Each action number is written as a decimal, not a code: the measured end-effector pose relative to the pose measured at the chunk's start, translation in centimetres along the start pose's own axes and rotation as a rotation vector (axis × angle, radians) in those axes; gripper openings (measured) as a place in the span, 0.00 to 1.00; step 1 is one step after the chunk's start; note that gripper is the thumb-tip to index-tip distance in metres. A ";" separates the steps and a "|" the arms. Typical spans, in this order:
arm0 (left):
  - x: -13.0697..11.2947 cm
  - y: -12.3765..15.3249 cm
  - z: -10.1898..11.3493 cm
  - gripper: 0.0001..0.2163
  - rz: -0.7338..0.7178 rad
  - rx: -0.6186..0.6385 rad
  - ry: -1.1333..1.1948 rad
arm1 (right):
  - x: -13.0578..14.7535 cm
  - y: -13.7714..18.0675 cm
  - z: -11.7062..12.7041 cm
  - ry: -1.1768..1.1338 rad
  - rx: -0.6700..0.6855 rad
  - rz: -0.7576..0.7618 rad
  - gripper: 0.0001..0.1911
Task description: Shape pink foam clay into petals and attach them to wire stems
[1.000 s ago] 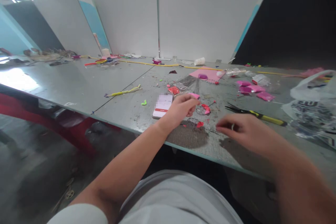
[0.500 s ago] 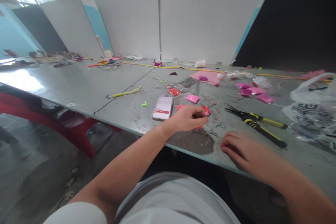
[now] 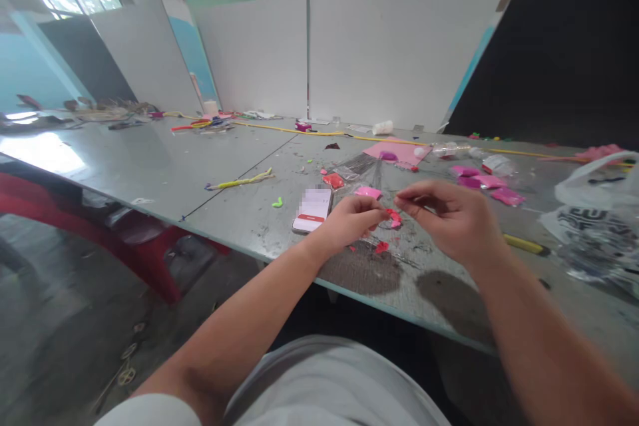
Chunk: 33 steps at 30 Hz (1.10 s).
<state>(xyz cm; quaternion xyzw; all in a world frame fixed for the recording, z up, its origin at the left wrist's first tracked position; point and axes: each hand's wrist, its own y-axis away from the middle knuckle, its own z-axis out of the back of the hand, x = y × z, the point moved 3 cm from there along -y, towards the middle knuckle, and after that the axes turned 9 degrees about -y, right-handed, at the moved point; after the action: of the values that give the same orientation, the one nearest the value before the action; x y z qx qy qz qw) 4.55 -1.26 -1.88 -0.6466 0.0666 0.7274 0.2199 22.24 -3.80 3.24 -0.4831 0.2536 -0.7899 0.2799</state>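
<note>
My left hand [image 3: 355, 218] is closed in a pinch over the table, holding a red clay piece [image 3: 395, 218] that shows beyond its fingertips. Close by on the right, my right hand [image 3: 446, 216] is raised with thumb and fingertips pressed together; whatever they hold is too small to make out. A small red clay bit [image 3: 382, 247] lies on the table below the hands. Behind them rests a pink clay packet [image 3: 368, 193], with a red packet [image 3: 333, 180] farther left. My right hand and forearm cover most of the pliers, leaving a yellow-and-black handle [image 3: 524, 243] in sight.
A phone [image 3: 312, 212] lies left of my left hand. Several magenta packets [image 3: 492, 182] and a white plastic bag [image 3: 584, 213] are at right. A pink sheet [image 3: 399, 150] lies behind, a yellow twisted strand [image 3: 242, 181] at left. The table's front edge [image 3: 414, 318] runs near my body.
My right hand has risen from the table's front edge and moved left to beside my left hand, its fingers now pinched. It now covers much of the pliers. My left hand stays nearly in place.
</note>
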 end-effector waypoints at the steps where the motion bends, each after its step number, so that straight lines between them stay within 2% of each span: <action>1: 0.0 0.0 0.0 0.10 0.002 0.024 0.043 | -0.3 0.2 -0.3 0.008 -0.027 0.013 0.06; 3: -0.1 0.2 -0.2 0.10 -0.008 0.095 0.150 | -0.5 0.9 -0.7 0.022 -0.043 0.061 0.08; 6: -0.3 0.4 -0.3 0.09 -0.028 0.190 0.303 | 0.0 1.8 -1.1 0.031 0.006 0.163 0.10; 15: -0.4 0.5 -0.2 0.12 0.011 0.205 0.392 | 1.1 2.5 -2.1 0.142 0.023 0.384 0.15; 21: -0.7 0.6 -0.3 0.12 0.043 0.151 0.414 | 1.0 3.1 -2.8 0.256 0.060 0.385 0.20; 25: -0.3 0.5 -0.3 0.11 0.013 0.159 0.355 | 0.8 3.0 -2.3 0.193 0.047 0.372 0.17; 29: 0.2 0.4 -0.2 0.09 -0.050 0.166 0.191 | 0.4 2.4 -0.8 0.119 0.108 0.275 0.10; 33: 0.1 0.7 -0.2 0.10 -0.109 0.204 0.004 | 0.2 1.9 0.4 0.078 0.136 0.138 0.07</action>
<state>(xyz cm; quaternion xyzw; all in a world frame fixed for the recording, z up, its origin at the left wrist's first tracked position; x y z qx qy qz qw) 4.43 -1.90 -2.15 -0.6249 0.1052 0.7027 0.3236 22.89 -5.31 2.23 -0.4132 0.2426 -0.8024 0.3558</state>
